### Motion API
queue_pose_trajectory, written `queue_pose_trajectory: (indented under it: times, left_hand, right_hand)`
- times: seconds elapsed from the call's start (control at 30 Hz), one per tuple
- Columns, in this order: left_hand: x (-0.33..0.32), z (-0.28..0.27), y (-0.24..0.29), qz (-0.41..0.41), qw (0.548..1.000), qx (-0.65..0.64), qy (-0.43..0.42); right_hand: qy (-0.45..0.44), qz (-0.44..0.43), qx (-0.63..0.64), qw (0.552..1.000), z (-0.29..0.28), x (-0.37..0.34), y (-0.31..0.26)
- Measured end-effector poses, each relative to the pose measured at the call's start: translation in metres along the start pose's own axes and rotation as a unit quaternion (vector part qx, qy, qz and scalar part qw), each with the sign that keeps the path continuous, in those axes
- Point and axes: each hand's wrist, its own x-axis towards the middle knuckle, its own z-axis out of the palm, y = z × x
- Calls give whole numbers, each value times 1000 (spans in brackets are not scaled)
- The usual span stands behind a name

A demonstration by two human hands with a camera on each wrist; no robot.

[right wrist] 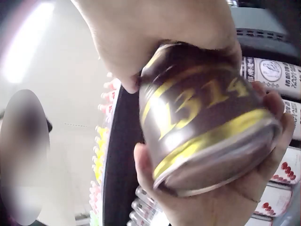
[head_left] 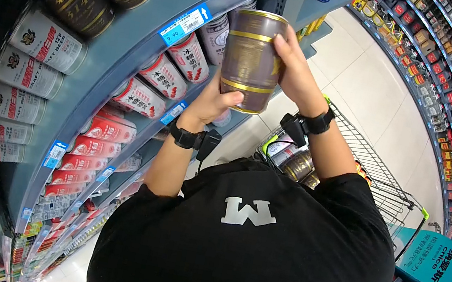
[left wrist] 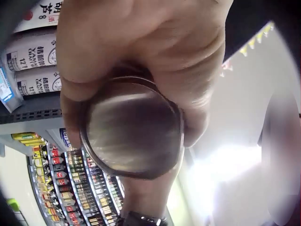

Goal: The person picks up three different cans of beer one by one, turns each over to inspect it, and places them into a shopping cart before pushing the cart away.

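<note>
Both hands hold one dark brown can with gold bands (head_left: 251,64) above the cart, beside the shelf. The left hand (head_left: 215,100) grips its lower end, thumb on the near side. Around the upper right side curl the fingers of the right hand (head_left: 295,72). In the left wrist view the round end of the can (left wrist: 134,129) faces the camera, framed by the left hand (left wrist: 141,42). Gold "1314" lettering shows on the can (right wrist: 202,108) in the right wrist view, with the right hand (right wrist: 164,23) over one end and the left hand (right wrist: 211,207) around the other.
Shelves at left carry white craft beer cans (head_left: 50,40), similar dark cans (head_left: 84,4) and red-and-white cans (head_left: 189,56). A wire shopping cart (head_left: 381,171) with several cans inside stands at the right of the body. Beyond the tiled floor (head_left: 370,76) runs another stocked shelf (head_left: 429,86).
</note>
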Motion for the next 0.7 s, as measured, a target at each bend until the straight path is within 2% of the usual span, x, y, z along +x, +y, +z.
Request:
queue_pose_trajectory:
  times: [0.03, 0.07, 0.13, 0.2, 0.27, 0.3, 0.33, 0.37, 0.4, 0.47, 0.5, 0.6, 0.7]
  left_hand:
    - [-1, -3, -1, -61, 988, -130, -58]
    - [-2, -2, -4, -64, 988, -129, -60]
    - [-1, 4, -8, -72, 966, -203, -142]
    - [1, 6, -7, -85, 958, -229, -151]
    - [2, 6, -7, -94, 949, -256, -160]
    - [0, 4, -8, -76, 977, -185, -74]
    - [-3, 0, -10, -58, 992, -111, 12]
    - [-3, -9, -20, -12, 999, 5, 37]
    - [-2, -8, -18, -13, 999, 7, 34]
    - [-1, -1, -14, -1, 984, 162, 67]
    - [-1, 1, -12, -1, 985, 162, 66]
    - [-2, 1, -10, 1, 988, 133, 76]
    - [-2, -5, -8, -68, 990, -123, -23]
  right_hand:
    - [-27, 40, 47, 998, 3, -3, -6]
    - [-25, 38, 49, 998, -1, -3, -3]
    - [-56, 100, 105, 988, -8, 1, 4]
    - [-33, 95, 103, 990, -5, 2, 9]
    - [25, 109, 75, 991, -1, 4, 6]
    - [64, 96, 54, 992, 7, 4, -2]
    - [66, 96, 55, 992, 10, 5, 1]
    - [97, 49, -23, 994, 11, 6, 4]
    - [127, 1, -101, 987, 11, 7, 7]
    - [133, 7, -101, 986, 8, 8, 11]
    - [132, 18, -101, 986, 7, 8, 12]
    - [106, 29, -68, 992, 6, 7, 6]
    - [42, 48, -1, 998, -4, 3, 6]
